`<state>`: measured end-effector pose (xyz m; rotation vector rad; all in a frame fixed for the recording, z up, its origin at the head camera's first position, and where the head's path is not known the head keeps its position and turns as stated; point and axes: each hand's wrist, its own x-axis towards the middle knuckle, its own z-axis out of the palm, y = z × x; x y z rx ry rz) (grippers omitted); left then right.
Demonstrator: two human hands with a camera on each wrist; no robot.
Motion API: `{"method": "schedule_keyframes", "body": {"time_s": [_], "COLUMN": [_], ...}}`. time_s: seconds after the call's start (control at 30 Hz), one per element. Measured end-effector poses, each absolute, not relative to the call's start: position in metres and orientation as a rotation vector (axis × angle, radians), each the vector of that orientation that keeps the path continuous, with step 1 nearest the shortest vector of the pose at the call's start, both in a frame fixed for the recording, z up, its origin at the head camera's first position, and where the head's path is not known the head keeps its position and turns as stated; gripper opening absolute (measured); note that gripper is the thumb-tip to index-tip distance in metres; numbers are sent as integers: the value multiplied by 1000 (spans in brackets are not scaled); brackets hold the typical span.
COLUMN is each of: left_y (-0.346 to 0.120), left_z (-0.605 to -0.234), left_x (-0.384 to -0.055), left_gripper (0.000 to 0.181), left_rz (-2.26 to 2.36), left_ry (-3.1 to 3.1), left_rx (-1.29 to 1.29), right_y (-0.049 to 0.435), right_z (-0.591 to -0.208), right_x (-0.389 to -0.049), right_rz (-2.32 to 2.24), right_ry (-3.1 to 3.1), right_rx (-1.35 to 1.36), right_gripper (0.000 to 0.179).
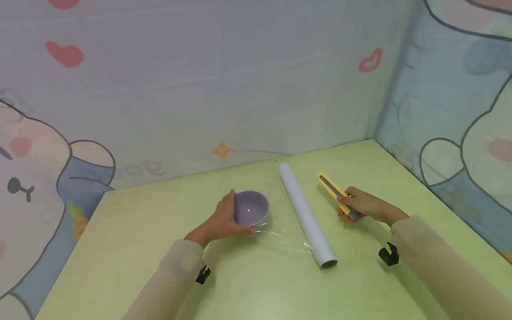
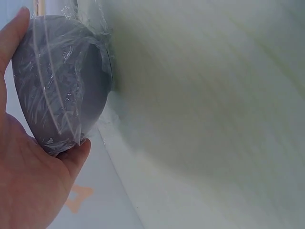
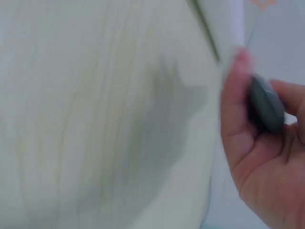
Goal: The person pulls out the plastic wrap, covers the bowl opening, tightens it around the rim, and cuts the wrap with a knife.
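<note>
- Pale sleeves nearest the camera, left (image 1: 166, 271) and right (image 1: 448, 262), reaching in from the bottom edge; small black clip under each cuff, left clip (image 1: 203, 275) and right clip (image 1: 389, 254).
- Left hand (image 1: 221, 221): holding a purple bowl (image 1: 251, 208) by its side, thumb at the near edge, fingers round the left.
- Bowl left of the roll, mouth toward the head camera. Cannot tell whether its base touches the table.
- Clear film (image 1: 286, 238) stretches from the bowl to the near part of the roll; left wrist view shows it crinkled against the bowl's outside.
- White roll (image 1: 307, 218) lying slantwise on the table between the hands, near end showing a hollow core.
- Right hand (image 1: 367, 206): gripping a yellow cutter (image 1: 331, 186) by its dark grey end; front of the cutter points up and left. Cannot tell if the blade is out.
- Right wrist view partly blurred; dark end of the cutter visible within the fingers.
- Table (image 1: 140, 235) light yellow-green. Cartoon-printed cloth (image 1: 256, 66) behind it.
</note>
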<state>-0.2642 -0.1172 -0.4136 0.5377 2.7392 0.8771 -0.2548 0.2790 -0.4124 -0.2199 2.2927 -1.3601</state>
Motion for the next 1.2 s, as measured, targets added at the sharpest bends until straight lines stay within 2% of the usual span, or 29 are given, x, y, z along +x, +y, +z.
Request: {"method": "schedule_keyframes", "body": {"time_s": [0.27,0.5,0.7,1.0,1.2], "left_y": [-115,-115,-116,-116,-116], "left_z": [-413,-413,-414,-414,-412], "left_x": [-266,-267,-268,-269,-267], "left_gripper": [131,131,131,131,132], "left_rz": [852,857,845,843,837], "left_ry": [2751,2768,2761,2756,2742], "left_rx": [547,555,551,538,540], "right_y": [251,235,232,226,221], "right_z": [-400,-397,-402,-406,-408], "right_x": [-248,-247,-249,-249,-251], "right_rz": [-1568,-1603,-1627,-1541,-1457], "right_ry": [2018,2135,2327,2626,2742], "right_rx": [-433,-532,-401,-32,20], "right_gripper": [29,31,37,55,57]}}
